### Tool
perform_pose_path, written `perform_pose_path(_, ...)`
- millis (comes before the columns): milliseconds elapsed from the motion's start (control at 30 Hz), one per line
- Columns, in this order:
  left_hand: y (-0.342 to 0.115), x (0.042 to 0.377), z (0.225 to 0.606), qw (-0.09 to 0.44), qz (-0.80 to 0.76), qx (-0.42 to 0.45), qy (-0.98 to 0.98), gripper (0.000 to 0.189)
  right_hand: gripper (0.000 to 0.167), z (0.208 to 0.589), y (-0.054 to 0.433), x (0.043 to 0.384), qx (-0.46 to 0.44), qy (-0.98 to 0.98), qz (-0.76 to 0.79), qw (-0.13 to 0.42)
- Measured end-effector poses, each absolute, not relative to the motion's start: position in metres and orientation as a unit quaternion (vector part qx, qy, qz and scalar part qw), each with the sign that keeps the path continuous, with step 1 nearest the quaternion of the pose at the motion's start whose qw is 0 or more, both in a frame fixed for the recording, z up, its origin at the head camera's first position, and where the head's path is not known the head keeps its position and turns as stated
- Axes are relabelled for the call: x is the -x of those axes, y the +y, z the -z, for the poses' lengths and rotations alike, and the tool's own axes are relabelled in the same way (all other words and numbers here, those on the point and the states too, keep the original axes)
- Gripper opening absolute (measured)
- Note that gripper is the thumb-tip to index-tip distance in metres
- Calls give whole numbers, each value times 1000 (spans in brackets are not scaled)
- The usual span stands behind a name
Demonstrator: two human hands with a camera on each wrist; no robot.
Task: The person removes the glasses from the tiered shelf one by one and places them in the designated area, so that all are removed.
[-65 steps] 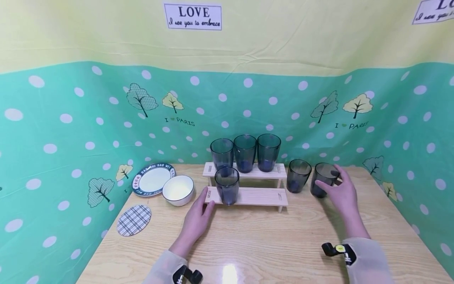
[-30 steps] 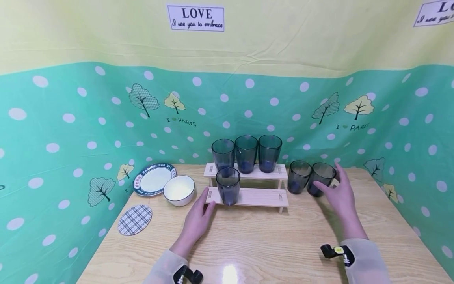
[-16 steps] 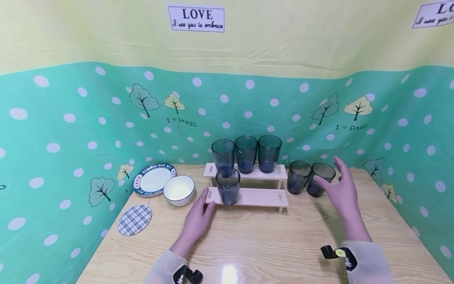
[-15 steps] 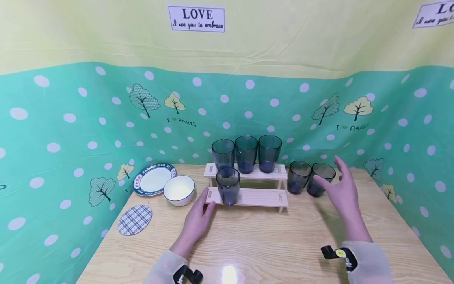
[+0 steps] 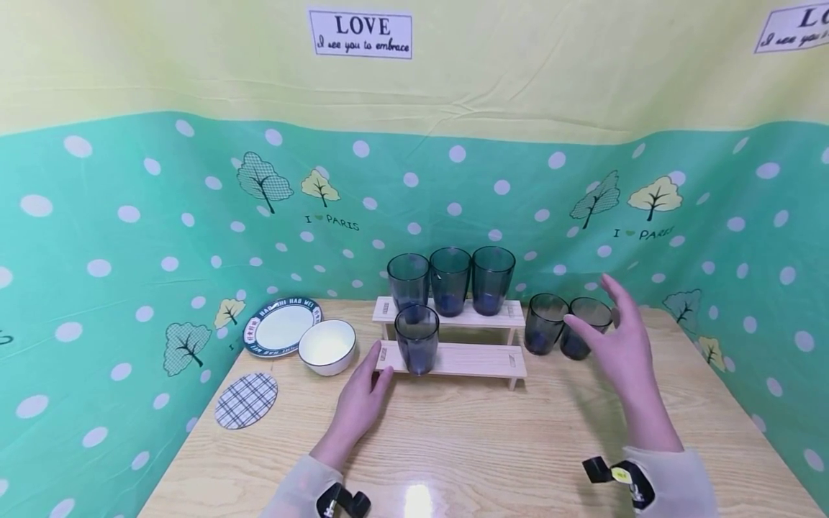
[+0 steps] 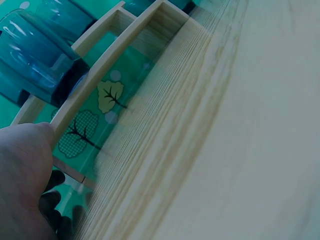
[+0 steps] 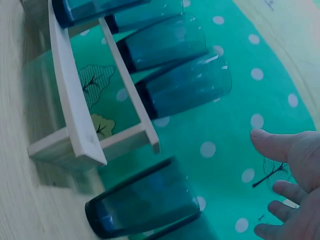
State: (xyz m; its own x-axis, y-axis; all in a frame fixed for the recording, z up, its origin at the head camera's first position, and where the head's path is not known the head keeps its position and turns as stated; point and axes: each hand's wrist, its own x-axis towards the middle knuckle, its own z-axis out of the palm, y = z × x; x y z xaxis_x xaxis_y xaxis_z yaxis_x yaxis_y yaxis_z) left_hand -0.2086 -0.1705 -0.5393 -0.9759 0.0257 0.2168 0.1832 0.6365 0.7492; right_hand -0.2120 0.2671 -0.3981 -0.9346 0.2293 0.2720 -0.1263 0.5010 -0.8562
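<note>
At its left end, a two-tier wooden rack [image 5: 476,360] is pinched by my left hand [image 5: 358,398]. In the left wrist view the thumb [image 6: 35,135] presses the board's edge, with fingers partly hidden below. One dark tinted glass [image 5: 417,342] stands on the lower tier. The upper tier carries three more, a left glass [image 5: 406,284], a middle glass [image 5: 449,280] and a right glass [image 5: 493,280]. Right of the rack, an inner glass [image 5: 542,327] and an outer glass [image 5: 591,314] stand side by side. My right hand [image 5: 624,349] hovers by the outer one, fingers spread, holding nothing.
Left of the rack are a white bowl [image 5: 327,347], a blue-rimmed plate [image 5: 283,328] leaning at the back, and a checked round mat [image 5: 246,401]. A polka-dot cloth [image 5: 440,187] encloses the wooden table [image 5: 453,446] at the back and sides.
My right hand slid the outer glass left against the inner one, then let go and lifted away from it. The left hand stays on the rack.
</note>
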Motion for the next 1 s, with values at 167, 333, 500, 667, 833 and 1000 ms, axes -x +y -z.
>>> perform_pose_path(167,-171,209,539,90,422,55,-900,67,103,389,260,205,26,-849,-495,181)
perform_pose_path(333,-171,210,539,88,425,53,-899,68,103,379,253,196,18,-846,-500,184)
perform_pose_path(500,-171,212,536,88,425,52,-899,68,101,369,247,189,12,-844,-501,189)
perform_pose_path(667,-170,212,534,86,426,52,-899,68,97,361,234,186,-14,-833,-516,200)
perform_pose_path(833,-170,212,537,85,425,53,-899,68,95,358,211,189,-57,-820,-532,202)
perform_pose_path(1000,-170,211,539,86,424,52,-900,68,93,359,184,193,-88,-813,-543,189)
